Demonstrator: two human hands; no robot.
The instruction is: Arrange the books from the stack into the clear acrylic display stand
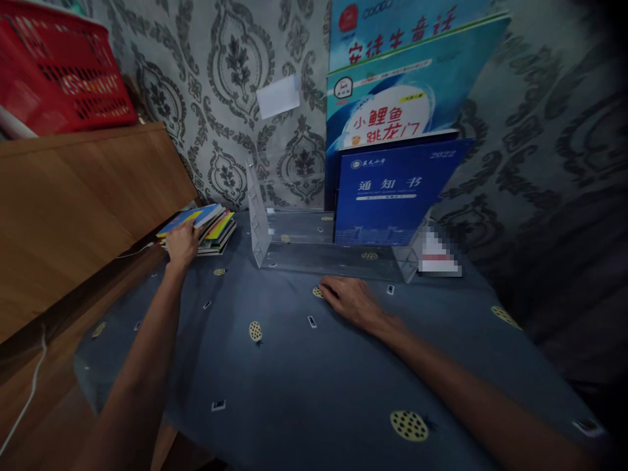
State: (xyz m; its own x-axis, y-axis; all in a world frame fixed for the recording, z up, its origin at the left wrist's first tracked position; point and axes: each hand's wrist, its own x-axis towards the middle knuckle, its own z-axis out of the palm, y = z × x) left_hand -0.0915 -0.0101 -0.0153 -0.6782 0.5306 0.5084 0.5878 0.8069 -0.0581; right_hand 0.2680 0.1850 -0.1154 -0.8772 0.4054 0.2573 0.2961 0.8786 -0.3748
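Note:
My left hand [182,243] is at the near left side of a stack of books [216,237] at the table's far left. Its fingers are closed on the top book, a blue one with yellow [209,212]; the fingertips are partly hidden. On the tablecloth, in front of a clear acrylic rack [260,222], rests my right hand [350,299], fingers loosely bent and holding nothing. In the rack's right part a dark blue booklet [387,196] leans upright. Behind it stand a teal picture book [417,82] and another blue book [402,29].
A dark blue tablecloth [294,386] with pineapple prints covers the table. To the left stands a wooden cabinet [88,190] bearing a red plastic basket [73,78]. A white card [278,97] shows above the rack, before patterned wallpaper. A white cable [34,386] hangs at the lower left.

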